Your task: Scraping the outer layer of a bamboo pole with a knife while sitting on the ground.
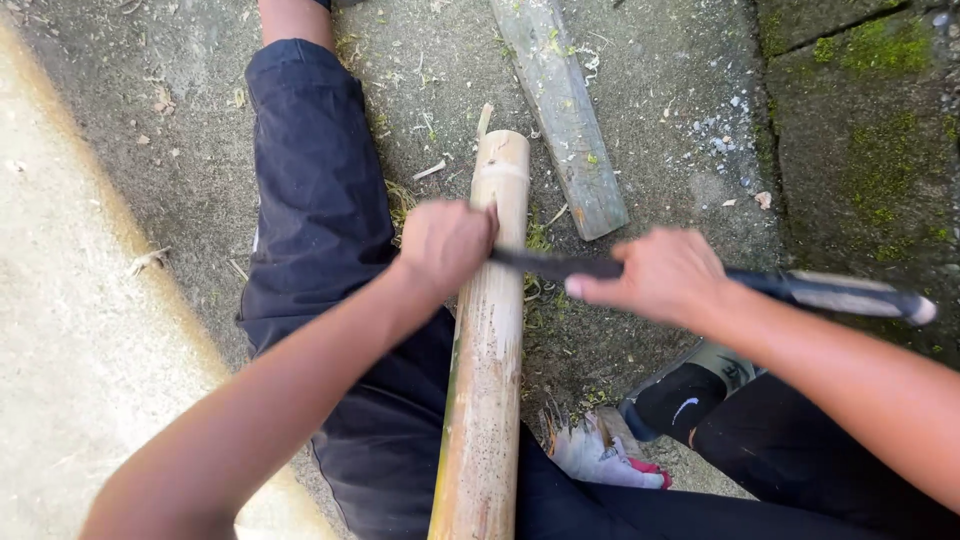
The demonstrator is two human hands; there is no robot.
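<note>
Left hand (443,243) and right hand (660,275) both clamp a dark long blade (560,266) crosswise over a smooth tan bamboo pole (490,340); rough concrete around, weathered plank (565,110) far.

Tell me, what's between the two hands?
Head view: the dark blade runs from left hand to right hand, across the bamboo pole.

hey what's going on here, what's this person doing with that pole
A person sits on concrete ground with a thick bamboo pole lying between the legs. A long dark blade lies across the pole. The left hand is closed on the blade's end at the pole, and the right hand holds it farther along, toward the handle. A second, greyer length of bamboo lies on the ground beyond.
</note>
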